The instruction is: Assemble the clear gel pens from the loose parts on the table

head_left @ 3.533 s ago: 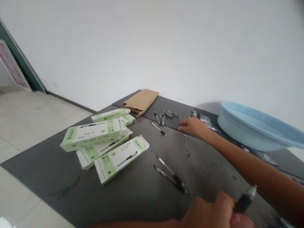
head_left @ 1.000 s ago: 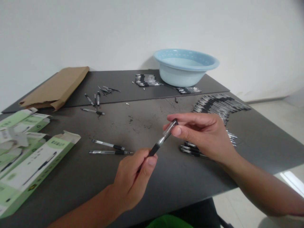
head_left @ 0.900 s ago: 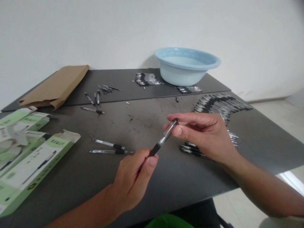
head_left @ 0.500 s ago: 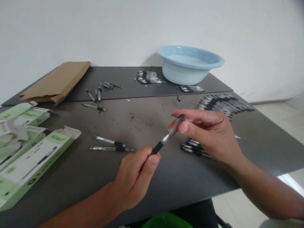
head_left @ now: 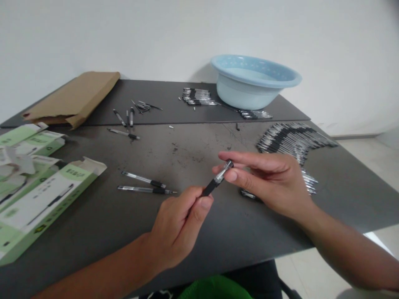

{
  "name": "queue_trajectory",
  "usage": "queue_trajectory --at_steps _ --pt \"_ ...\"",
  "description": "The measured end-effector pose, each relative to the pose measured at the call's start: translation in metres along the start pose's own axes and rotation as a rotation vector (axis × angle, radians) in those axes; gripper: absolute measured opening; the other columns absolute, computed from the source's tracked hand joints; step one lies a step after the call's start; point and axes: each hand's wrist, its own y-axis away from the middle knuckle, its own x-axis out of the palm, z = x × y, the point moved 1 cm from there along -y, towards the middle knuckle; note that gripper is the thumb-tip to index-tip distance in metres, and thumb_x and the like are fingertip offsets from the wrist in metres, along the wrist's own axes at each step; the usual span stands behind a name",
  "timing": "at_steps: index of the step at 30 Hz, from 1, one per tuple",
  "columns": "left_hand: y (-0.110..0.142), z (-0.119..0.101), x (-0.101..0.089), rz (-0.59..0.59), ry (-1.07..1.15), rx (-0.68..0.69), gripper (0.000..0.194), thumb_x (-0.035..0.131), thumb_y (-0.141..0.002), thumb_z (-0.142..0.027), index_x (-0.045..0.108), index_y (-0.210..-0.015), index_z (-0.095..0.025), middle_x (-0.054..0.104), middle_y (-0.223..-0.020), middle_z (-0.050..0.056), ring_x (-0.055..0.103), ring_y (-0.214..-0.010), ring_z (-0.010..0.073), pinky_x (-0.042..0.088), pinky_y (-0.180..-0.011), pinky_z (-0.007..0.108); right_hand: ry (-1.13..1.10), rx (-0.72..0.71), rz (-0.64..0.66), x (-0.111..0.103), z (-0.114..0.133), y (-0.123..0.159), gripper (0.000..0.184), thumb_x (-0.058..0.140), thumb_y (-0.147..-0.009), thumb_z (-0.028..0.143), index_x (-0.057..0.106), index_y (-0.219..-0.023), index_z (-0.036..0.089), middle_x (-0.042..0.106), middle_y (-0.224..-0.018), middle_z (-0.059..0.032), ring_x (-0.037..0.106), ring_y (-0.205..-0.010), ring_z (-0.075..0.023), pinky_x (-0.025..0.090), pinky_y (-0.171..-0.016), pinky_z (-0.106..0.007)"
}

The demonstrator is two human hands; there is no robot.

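My left hand (head_left: 183, 228) is closed round the black grip of a gel pen (head_left: 209, 189), its tip end angled up and away to the right. Between the thumb and fingers of my right hand (head_left: 272, 178) is the clear pen cap (head_left: 225, 169), which sits over the pen's tip end. Left of my hands, two uncapped-looking pens (head_left: 141, 189) lie on the dark table. Partly hidden behind my right hand are more pens (head_left: 309, 182), beside a long fanned row of pens (head_left: 289, 137).
Green and white pen boxes (head_left: 46, 207) lie at the left, with a brown paper bag (head_left: 75, 97) behind them. A light blue basin (head_left: 252, 89) stands at the back, near two pen groups (head_left: 198, 96). Loose pens and parts (head_left: 145, 107) are scattered at the back left.
My right hand has moved down and left towards my left hand, bringing the cap further over the pen's tip end. The view has shifted slightly.
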Motion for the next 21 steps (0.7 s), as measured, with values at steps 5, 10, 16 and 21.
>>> queue_trajectory --at_steps 5,10,16,21 --pt "0.002 0.000 0.003 -0.021 0.060 -0.060 0.025 0.040 -0.116 -0.034 0.060 -0.107 -0.021 0.043 -0.052 -0.011 0.044 -0.037 0.0073 0.033 -0.041 0.018 0.058 -0.063 -0.013 0.003 -0.004 0.002 0.035 0.086 -0.089 0.027 0.082 -0.121 0.042 0.086 -0.107 0.0024 0.083 -0.094 -0.0221 0.070 -0.090 -0.039" --pt "0.002 0.002 0.006 -0.035 0.047 -0.051 0.023 0.040 -0.115 -0.034 0.058 -0.106 -0.021 0.044 -0.057 -0.010 0.044 -0.041 0.0079 0.034 -0.043 0.019 -0.042 -0.028 0.033 0.008 -0.008 0.003 0.033 0.083 -0.093 0.026 0.081 -0.122 0.042 0.085 -0.111 0.0030 0.083 -0.097 -0.0212 0.069 -0.096 -0.040" --pt "0.002 0.002 0.006 -0.026 0.045 -0.055 0.024 0.040 -0.116 -0.036 0.055 -0.103 -0.022 0.044 -0.061 -0.009 0.044 -0.046 0.0080 0.033 -0.046 0.020 -0.103 0.022 0.060 0.013 -0.010 0.003 0.034 0.081 -0.094 0.023 0.081 -0.121 0.042 0.085 -0.110 0.0039 0.083 -0.098 -0.0205 0.069 -0.098 -0.039" --pt "0.003 -0.001 0.007 -0.014 0.148 -0.069 0.029 0.038 -0.116 -0.042 0.054 -0.102 -0.023 0.043 -0.064 -0.008 0.042 -0.049 0.0095 0.032 -0.046 0.022 -0.186 -0.037 0.061 0.019 -0.020 0.007 0.060 0.082 -0.092 0.018 0.068 -0.140 0.051 0.086 -0.097 0.0065 0.083 -0.090 -0.0198 0.069 -0.090 -0.038"
